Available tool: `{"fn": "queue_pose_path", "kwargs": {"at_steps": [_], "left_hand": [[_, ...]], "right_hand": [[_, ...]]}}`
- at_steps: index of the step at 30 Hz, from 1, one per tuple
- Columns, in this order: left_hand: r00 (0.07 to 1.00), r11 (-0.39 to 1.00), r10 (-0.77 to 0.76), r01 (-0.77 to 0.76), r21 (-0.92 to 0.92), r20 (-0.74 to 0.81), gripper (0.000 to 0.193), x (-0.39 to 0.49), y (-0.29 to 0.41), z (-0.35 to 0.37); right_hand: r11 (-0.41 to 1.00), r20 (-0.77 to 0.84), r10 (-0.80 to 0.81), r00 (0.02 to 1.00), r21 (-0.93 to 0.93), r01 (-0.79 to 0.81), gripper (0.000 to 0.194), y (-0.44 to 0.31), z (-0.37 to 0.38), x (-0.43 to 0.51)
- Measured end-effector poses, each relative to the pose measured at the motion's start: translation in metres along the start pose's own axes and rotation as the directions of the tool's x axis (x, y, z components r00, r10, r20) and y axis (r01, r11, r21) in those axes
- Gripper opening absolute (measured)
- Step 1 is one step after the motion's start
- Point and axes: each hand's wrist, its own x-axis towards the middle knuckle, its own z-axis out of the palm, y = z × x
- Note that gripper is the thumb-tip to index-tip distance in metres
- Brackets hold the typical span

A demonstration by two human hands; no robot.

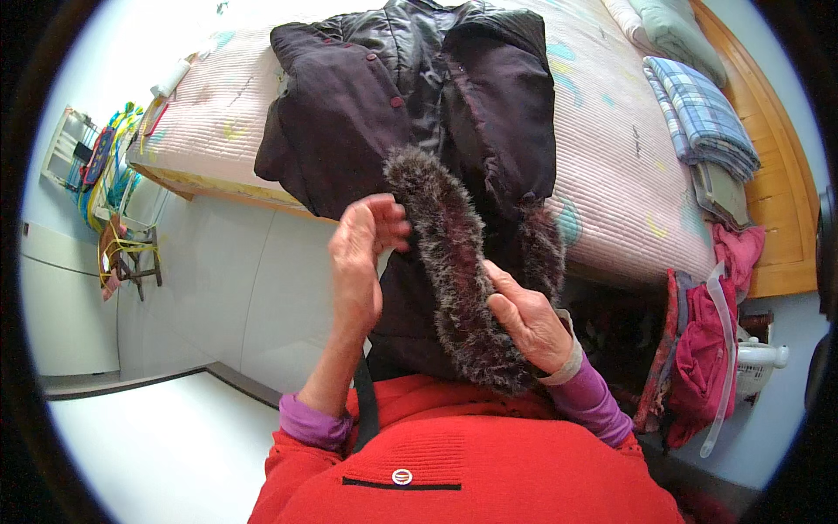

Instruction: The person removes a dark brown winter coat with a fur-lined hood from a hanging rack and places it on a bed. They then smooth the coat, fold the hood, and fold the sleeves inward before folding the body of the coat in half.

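A dark padded coat [340, 111] with red buttons and a shiny lining is spread on the bed, its lower part hanging over the edge towards me. A long strip of grey-brown fur trim [452, 236] runs from the coat down to my red top. My right hand [533, 324] grips the right side of this strip, thumb on top. My left hand [366, 255], slightly blurred, is raised just left of the strip with its fingers bent and nothing visible in it. More fur [542, 249] hangs beyond my right hand, against the bed edge.
The bed [615, 170] has a pale ribbed cover. A folded blue checked blanket [707, 118] lies by the wooden headboard [785, 216]. Pink clothing [704, 347] hangs at the right. At the left are a small stool [147, 262], a rack with coloured straps [105, 164] and a white surface [163, 445].
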Motion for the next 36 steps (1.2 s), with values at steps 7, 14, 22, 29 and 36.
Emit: {"fn": "queue_pose_path", "kwargs": {"at_steps": [7, 14, 22, 29, 36], "left_hand": [[0.996, 0.974, -0.065, 0.077, 0.211, -0.066, 0.025, -0.026, -0.020, 0.012], [0.999, 0.933, 0.021, -0.007, 0.361, -0.034, 0.019, -0.028, 0.000, 0.019], [0.981, 0.825, 0.166, -0.196, 0.529, 0.104, 0.031, -0.029, 0.022, 0.029], [0.918, 0.576, 0.333, -0.380, 0.723, 0.216, 0.018, -0.020, 0.015, 0.027], [0.975, 0.786, 0.223, -0.195, 0.587, 0.025, 0.011, -0.017, 0.012, 0.020]], "right_hand": [[0.986, -0.010, -0.104, 0.995, -0.135, 0.102, 0.059, -0.007, 0.024, 0.005], [0.977, -0.031, -0.142, 0.989, -0.163, 0.135, 0.057, -0.004, 0.021, 0.002], [0.977, -0.025, -0.145, 0.989, -0.160, 0.139, 0.057, -0.004, 0.022, 0.003], [0.971, -0.015, -0.159, 0.987, -0.185, 0.154, 0.058, -0.004, 0.025, 0.003], [0.981, 0.018, -0.151, 0.988, -0.122, 0.152, 0.055, -0.004, 0.027, 0.002]]}}
